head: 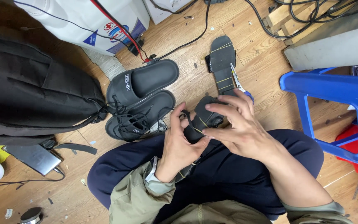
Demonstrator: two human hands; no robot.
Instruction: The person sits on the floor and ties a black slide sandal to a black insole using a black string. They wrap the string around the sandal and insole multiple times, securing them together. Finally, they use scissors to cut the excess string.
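- Far to the left of your fingers, a black fabric backpack [30, 91] lies on the wooden plank floor [266, 70], and a flat grey device with a cable [34, 158] sits just below it.
- Nearer, left of your left hand [179, 145], two black rubber slide sandals [139, 99] lie side by side; one has loose black cord bunched over it. That cord could snag if you reach that way.
- Your left hand's fingers are curled narrow, pinching the near edge of the black flexible sole piece marked with yellow lines [201, 122], which you hold above your lap in dark blue trousers [237, 178].
- Your right hand [239, 128] lies over the same piece, fingers spread fairly wide across its top and far side. With the piece bent between both hands, it may spring flat and slip from the thumb-side pinch if either grip eases.
- A narrow black strap [187, 170] hangs from the piece toward your lap; tugging it could twist the piece out of line.
- Beyond your right fingertips, a second flat black sole with yellow lines [223, 62] lies on the floor, with small blue-handled pliers [239, 83] resting on its edge, close enough for a knuckle to knock them.
- Right of your fingers stands a blue plastic stool [336, 99].
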